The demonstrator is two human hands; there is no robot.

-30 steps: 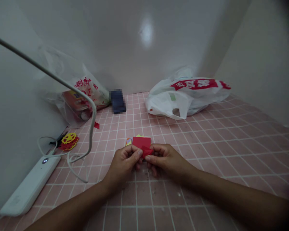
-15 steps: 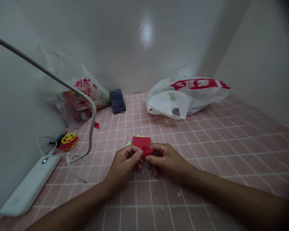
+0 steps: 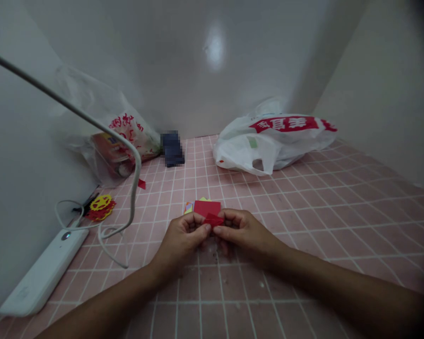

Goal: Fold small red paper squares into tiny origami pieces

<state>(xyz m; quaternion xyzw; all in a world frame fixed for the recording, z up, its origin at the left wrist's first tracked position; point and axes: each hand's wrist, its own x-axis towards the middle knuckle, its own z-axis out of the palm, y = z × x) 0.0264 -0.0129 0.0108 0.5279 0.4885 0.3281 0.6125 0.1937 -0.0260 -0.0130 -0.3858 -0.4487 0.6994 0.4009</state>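
Observation:
A small folded piece of red paper (image 3: 214, 219) is pinched between my two hands at the middle of the view. My left hand (image 3: 185, 233) grips its left side between thumb and fingers, and my right hand (image 3: 242, 230) grips its right side the same way. Just beyond the fingers a flat red square sheet (image 3: 207, 207) lies on top of other coloured paper (image 3: 188, 207), with yellow and purple edges showing. My fingers hide part of the folded piece and the near side of the stack.
Pink tiled surface (image 3: 289, 202). At the back stand a clear bag (image 3: 127, 127), a blurred dark object (image 3: 172, 148) and a white bag (image 3: 247, 150). Left: yellow and red cut-outs (image 3: 101, 203), a red scrap (image 3: 142, 184), a white device (image 3: 42, 273) and a hanging cable (image 3: 137, 174).
My left thumb has shifted slightly down and the folded red paper has tilted a little between my fingers. Both hands stay in nearly the same place.

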